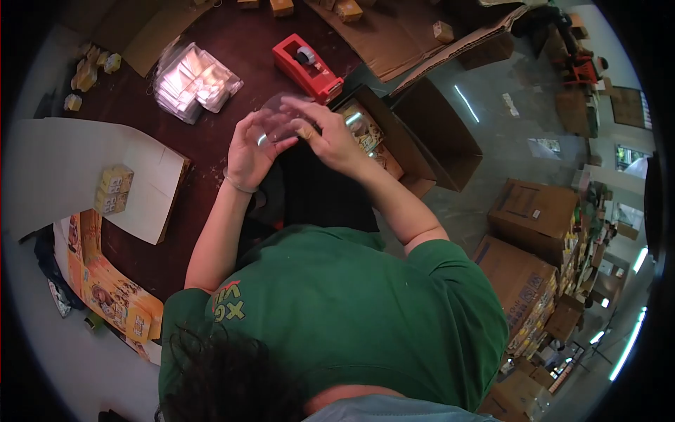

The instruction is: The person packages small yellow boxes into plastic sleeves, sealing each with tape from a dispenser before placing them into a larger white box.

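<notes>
A thin, clear piece of plastic (278, 119), perhaps a small bag, is held up between my two hands and catches the light. My left hand (249, 149) grips its lower left side, with thumb and fingers curved round it. On the other side, my right hand (332, 138) pinches it between thumb and fingers. Motion blurs the fingertips and the plastic, so its exact shape is unclear. Just beyond lies a pile of clear plastic bags (193, 83) on the dark red table (133, 130). Near my right hand stands a red tape dispenser (307, 68) with a roll in it.
An open carton (422, 144) with yellow packs stands right of my right arm. Two small yellow boxes (114, 190) rest on a white board (151, 200) at left. Printed orange cardboard (116, 302) lies nearer. Large cartons (517, 281) are stacked at right.
</notes>
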`<action>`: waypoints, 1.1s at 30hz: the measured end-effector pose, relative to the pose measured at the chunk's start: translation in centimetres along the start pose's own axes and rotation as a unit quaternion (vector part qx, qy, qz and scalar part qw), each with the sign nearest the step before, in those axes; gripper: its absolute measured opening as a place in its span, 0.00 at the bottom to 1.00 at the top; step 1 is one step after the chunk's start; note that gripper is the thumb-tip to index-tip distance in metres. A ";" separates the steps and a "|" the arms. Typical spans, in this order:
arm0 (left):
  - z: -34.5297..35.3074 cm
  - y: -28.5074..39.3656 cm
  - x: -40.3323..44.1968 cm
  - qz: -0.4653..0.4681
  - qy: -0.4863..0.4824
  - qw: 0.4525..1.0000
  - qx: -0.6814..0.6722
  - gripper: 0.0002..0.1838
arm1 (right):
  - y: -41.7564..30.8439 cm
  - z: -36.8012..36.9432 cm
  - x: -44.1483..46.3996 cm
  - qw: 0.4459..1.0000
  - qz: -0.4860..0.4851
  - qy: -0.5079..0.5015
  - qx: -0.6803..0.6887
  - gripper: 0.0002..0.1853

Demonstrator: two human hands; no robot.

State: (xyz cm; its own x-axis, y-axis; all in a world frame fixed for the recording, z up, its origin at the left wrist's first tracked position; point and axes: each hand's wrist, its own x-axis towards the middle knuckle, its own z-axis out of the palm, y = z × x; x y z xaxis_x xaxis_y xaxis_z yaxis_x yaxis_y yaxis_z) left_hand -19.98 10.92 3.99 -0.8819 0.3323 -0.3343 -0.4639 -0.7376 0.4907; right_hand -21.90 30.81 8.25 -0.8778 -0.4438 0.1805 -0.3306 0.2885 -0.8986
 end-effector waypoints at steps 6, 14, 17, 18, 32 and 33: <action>-0.1 1.1 1.8 0.012 0.091 0.996 0.013 0.26 | 3.4 -6.9 9.2 0.988 0.013 0.139 0.069 0.27; -2.6 1.8 0.2 -0.009 0.118 0.993 -0.005 0.22 | 15.6 -13.0 18.1 0.928 0.083 0.107 -0.347 0.37; -4.2 2.7 -0.5 0.013 0.085 0.996 -0.037 0.21 | 9.1 -11.3 14.4 0.995 0.065 0.066 -0.022 0.34; -4.1 3.0 -0.7 0.013 0.089 0.996 -0.029 0.21 | 6.8 -10.1 12.3 0.990 0.057 0.039 0.124 0.33; -3.5 3.2 -3.6 0.148 0.132 0.980 0.003 0.22 | -4.5 -0.9 2.9 0.921 0.065 -0.073 0.378 0.35; -3.3 3.1 -4.0 0.170 0.135 0.976 0.017 0.22 | -4.7 -0.2 3.1 0.924 0.073 -0.073 0.369 0.34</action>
State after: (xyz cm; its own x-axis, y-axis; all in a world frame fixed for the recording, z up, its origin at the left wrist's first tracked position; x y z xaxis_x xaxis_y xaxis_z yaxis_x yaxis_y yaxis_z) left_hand -17.60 5.37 4.15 -0.9333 -0.0990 -0.3451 -0.1545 -0.7569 0.6350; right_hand -23.13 28.28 13.10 -0.8199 -0.5718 0.0290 0.1612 -0.2790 -0.9467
